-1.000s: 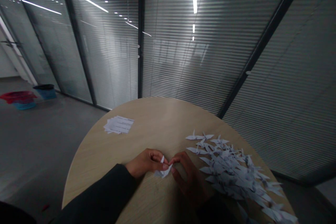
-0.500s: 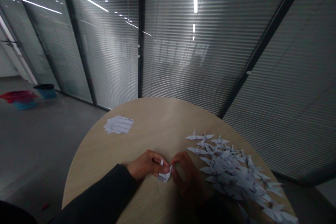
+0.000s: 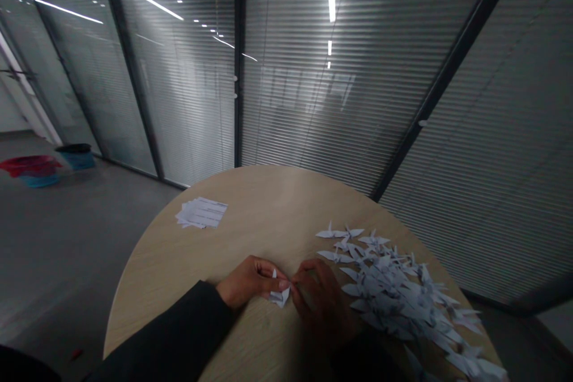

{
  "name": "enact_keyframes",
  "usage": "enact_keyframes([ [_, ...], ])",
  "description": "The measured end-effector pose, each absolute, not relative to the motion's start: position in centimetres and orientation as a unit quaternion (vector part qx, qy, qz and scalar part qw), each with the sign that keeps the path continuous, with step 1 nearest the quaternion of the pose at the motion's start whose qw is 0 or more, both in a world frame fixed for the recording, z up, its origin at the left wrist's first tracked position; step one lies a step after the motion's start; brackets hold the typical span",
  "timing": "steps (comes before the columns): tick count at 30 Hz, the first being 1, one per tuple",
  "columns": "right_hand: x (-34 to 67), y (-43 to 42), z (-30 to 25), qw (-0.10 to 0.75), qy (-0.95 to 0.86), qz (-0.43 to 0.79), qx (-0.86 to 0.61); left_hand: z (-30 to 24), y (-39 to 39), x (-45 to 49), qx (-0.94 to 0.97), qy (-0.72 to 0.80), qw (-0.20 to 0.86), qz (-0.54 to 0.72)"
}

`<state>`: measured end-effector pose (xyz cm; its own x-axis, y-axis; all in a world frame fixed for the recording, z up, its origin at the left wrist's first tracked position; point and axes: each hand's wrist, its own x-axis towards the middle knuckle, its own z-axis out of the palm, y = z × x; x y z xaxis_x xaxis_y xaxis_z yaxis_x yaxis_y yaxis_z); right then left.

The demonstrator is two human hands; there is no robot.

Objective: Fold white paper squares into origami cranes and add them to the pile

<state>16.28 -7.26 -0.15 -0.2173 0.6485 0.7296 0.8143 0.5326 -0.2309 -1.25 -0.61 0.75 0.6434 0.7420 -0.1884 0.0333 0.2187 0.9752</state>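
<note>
Low over the near middle of the round table (image 3: pixel 250 203), my left hand (image 3: pixel 250 282) pinches a small white folded paper crane (image 3: pixel 280 297) between thumb and fingers. My right hand (image 3: pixel 320 295) meets it from the right, its thumb and forefinger closed together on the crane's right tip. Part of the crane is hidden behind the fingers. Just right of my right hand lies a heap of white paper cranes (image 3: pixel 389 286), overlapping, with pointed wings and necks showing.
A fanned stack of white printed paper squares (image 3: pixel 202 213) lies at the table's left. Glass partitions with blinds (image 3: pixel 308 107) stand behind the table. On the floor at left are a blue bin with a red liner (image 3: pixel 33 170) and another with a dark liner (image 3: pixel 77 156).
The crane has turned slightly in my fingers, and its lower part sits a little higher. My right fingertips have shifted slightly left and pressed closer together. The heap and paper stack are unchanged.
</note>
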Motion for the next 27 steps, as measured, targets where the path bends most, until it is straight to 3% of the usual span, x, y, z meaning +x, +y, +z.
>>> enact_keyframes([
  [11, 16.03, -7.59, 0.23, 0.411, -0.769, -0.118, -0.475, 0.37, -0.99, -0.53, 0.542, 0.34, 0.701, 0.315],
  [19, 15.58, -7.46, -0.58, 0.497, -0.719, -0.054, -0.483, 0.94, -1.09, -0.58, 0.546, 0.329, 0.691, 0.339],
  [27, 15.58, -7.21, -0.19, 0.513, -0.702, -0.023, -0.494, 0.91, -1.07, -0.49, 0.563, 0.325, 0.669, 0.36],
])
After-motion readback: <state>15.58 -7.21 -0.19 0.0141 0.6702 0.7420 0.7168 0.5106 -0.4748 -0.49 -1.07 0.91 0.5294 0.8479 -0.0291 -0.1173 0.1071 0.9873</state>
